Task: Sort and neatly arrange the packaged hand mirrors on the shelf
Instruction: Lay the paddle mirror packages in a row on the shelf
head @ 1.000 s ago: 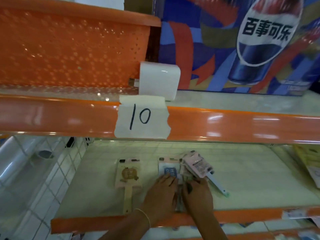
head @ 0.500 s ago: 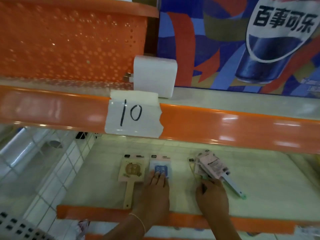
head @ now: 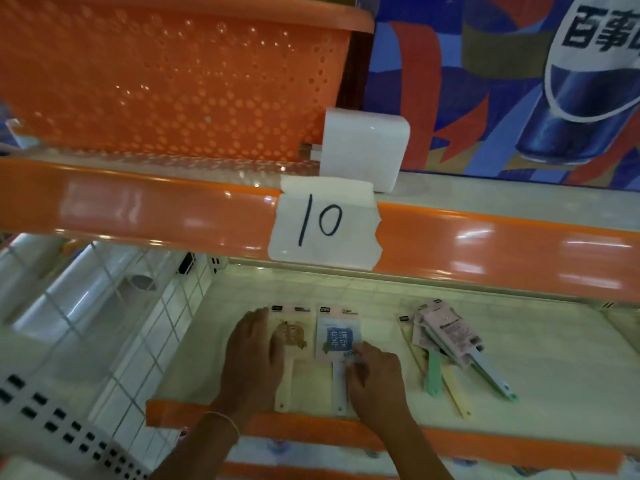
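Left hand [head: 254,355] lies flat on beige mirror [head: 291,336]; right hand's fingers [head: 360,355] press blue mirror [head: 338,339].

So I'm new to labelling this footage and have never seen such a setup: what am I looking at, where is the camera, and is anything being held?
There is no machine here. A person works with two bare hands, and the single camera sits on their head, looking forward and down.

On the lower shelf lie packaged hand mirrors. The left hand rests flat on the beige mirror. Beside it lies the blue-label mirror; the right hand touches its lower right corner with its fingertips. Whether it pinches the packet cannot be told. Nothing is lifted.

Further right is an untidy pile of mirrors, handles fanned out.

Above, a paper label reading 10 is stuck on the upper shelf edge, with an orange basket on that shelf.
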The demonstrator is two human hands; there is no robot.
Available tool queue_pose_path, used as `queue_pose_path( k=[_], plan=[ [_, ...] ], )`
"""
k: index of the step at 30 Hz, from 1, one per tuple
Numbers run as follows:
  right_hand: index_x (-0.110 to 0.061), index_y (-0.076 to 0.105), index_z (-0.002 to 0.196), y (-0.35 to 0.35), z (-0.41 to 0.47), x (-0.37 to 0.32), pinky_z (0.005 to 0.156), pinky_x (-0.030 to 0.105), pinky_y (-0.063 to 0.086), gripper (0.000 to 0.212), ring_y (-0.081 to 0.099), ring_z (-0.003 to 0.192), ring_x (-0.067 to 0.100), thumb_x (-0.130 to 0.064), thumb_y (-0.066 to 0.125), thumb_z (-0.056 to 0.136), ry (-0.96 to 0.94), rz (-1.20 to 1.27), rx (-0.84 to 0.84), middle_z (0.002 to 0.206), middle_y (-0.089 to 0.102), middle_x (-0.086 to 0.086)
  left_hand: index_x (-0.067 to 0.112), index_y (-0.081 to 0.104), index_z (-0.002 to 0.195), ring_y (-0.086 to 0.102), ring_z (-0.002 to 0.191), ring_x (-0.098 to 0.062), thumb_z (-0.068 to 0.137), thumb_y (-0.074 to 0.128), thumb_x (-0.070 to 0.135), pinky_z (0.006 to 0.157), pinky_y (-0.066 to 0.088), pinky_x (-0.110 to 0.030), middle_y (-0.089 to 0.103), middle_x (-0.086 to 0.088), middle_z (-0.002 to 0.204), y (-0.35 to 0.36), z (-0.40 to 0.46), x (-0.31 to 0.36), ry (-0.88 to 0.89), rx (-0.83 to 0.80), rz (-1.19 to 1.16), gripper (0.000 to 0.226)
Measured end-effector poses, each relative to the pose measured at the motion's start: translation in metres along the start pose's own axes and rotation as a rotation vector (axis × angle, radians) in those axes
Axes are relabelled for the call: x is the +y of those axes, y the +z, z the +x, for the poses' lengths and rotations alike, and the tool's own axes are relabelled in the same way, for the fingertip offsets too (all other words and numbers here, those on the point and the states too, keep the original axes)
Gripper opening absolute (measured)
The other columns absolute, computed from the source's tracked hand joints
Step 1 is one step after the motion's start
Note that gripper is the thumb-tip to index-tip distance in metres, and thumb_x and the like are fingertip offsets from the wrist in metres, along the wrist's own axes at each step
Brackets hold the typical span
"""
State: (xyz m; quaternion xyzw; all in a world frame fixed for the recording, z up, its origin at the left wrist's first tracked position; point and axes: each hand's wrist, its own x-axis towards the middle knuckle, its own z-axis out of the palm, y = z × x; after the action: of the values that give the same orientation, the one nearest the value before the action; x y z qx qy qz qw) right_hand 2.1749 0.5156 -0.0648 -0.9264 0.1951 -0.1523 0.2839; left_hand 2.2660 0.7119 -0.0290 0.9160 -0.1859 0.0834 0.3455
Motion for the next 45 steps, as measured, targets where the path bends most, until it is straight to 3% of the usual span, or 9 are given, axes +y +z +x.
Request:
queue_pose_path(
  k=[4, 14, 18, 26, 31, 33, 38, 42, 45],
  plan=[
    [-0.029, 0.062, 0.099, 0.006, 0.000, 0.000, 0.066, 0.028, 0.050, 0.021, 0.057, 0.073, 0.019, -0.031, 0.050, 0.082, -0.020, -0.020, 0.002, 0.082, 0.064, -0.011, 0.003, 0.049, 0.131, 0.053, 0.118, -0.029, 0.098, 0.042, 0.033, 0.098, 0.043, -0.039, 0.058, -0.014, 0.122, -0.008, -0.002, -0.023, -0.152, -0.097, -0.122, 0.045],
    [-0.023, 0.065, 0.094, -0.002, -0.005, -0.014, 0.064, 0.034, 0.053, 0.017, 0.058, 0.070, 0.012, -0.027, 0.050, 0.087, -0.059, 0.014, 0.050, 0.081, 0.066, -0.007, 0.002, 0.055, 0.127, 0.056, 0.109, -0.024, 0.092, 0.037, 0.037, 0.097, 0.048, -0.040, 0.062, -0.012, 0.116, -0.010, -0.003, -0.018, -0.139, -0.118, -0.144, 0.052],
    [-0.008, 0.072, 0.091, -0.012, -0.011, -0.024, 0.061, 0.021, 0.048, 0.011, 0.058, 0.068, 0.013, -0.004, 0.065, 0.083, -0.109, 0.032, 0.141, 0.081, 0.071, 0.006, 0.003, 0.059, 0.118, 0.056, 0.102, -0.020, 0.097, 0.049, 0.020, 0.092, 0.049, -0.036, 0.063, -0.009, 0.108, -0.010, -0.002, -0.018, -0.107, -0.115, -0.134, 0.029],
    [-0.006, 0.071, 0.106, -0.011, -0.013, -0.022, 0.070, -0.001, 0.036, 0.023, 0.052, 0.082, 0.004, -0.003, 0.061, 0.086, -0.059, 0.037, 0.111, 0.099, 0.072, 0.006, 0.004, 0.057, 0.121, 0.057, 0.110, -0.027, 0.096, 0.035, 0.040, 0.095, 0.048, -0.047, 0.064, -0.012, 0.114, -0.005, -0.002, -0.025, -0.106, -0.147, -0.079, 0.049],
    [-0.012, 0.068, 0.108, -0.013, -0.014, -0.015, 0.077, 0.023, 0.051, 0.023, 0.061, 0.088, 0.013, -0.007, 0.063, 0.086, 0.081, 0.155, 0.194, 0.104, 0.068, 0.003, -0.001, 0.051, 0.129, 0.056, 0.111, -0.027, 0.098, 0.047, 0.025, 0.093, 0.047, -0.034, 0.061, -0.015, 0.116, -0.009, -0.007, -0.018, -0.125, -0.096, -0.121, 0.041],
    [-0.014, 0.068, 0.109, -0.024, -0.011, -0.008, 0.079, 0.026, 0.051, 0.023, 0.061, 0.093, 0.015, -0.009, 0.063, 0.087, 0.139, 0.188, 0.254, 0.109, 0.067, 0.002, -0.002, 0.047, 0.132, 0.054, 0.111, -0.029, 0.097, 0.050, 0.022, 0.092, 0.048, -0.038, 0.059, -0.018, 0.116, -0.013, -0.008, -0.016, -0.095, -0.011, -0.111, 0.043],
    [-0.007, 0.072, 0.097, -0.074, 0.007, 0.038, 0.077, 0.035, 0.052, 0.024, 0.066, 0.081, 0.030, -0.015, 0.060, 0.078, 0.053, -0.021, 0.451, 0.091, 0.072, 0.011, 0.000, 0.048, 0.131, 0.047, 0.118, -0.029, 0.094, 0.035, 0.037, 0.100, 0.040, -0.038, 0.053, -0.019, 0.125, -0.006, -0.011, 0.014, 0.059, 0.094, -0.118, 0.054],
    [-0.022, 0.060, 0.123, -0.097, 0.026, 0.089, 0.096, 0.040, 0.045, 0.058, 0.055, 0.115, 0.035, -0.053, 0.051, 0.075, 0.296, -0.240, 0.242, 0.127, 0.060, 0.013, 0.002, 0.054, 0.128, 0.049, 0.117, -0.027, 0.094, 0.037, 0.036, 0.105, 0.037, -0.030, 0.056, -0.017, 0.125, 0.025, -0.013, 0.070, 0.202, 0.003, -0.190, 0.051],
    [-0.025, 0.043, 0.140, -0.104, 0.028, 0.094, 0.107, 0.041, 0.034, 0.071, 0.038, 0.133, 0.034, -0.058, 0.060, 0.079, 0.347, -0.204, 0.122, 0.149, 0.038, 0.013, 0.009, 0.048, 0.137, 0.045, 0.130, -0.022, 0.098, 0.037, 0.038, 0.108, 0.026, -0.019, 0.050, -0.010, 0.138, 0.053, -0.013, 0.112, 0.257, -0.142, -0.181, 0.050]
  ],
)
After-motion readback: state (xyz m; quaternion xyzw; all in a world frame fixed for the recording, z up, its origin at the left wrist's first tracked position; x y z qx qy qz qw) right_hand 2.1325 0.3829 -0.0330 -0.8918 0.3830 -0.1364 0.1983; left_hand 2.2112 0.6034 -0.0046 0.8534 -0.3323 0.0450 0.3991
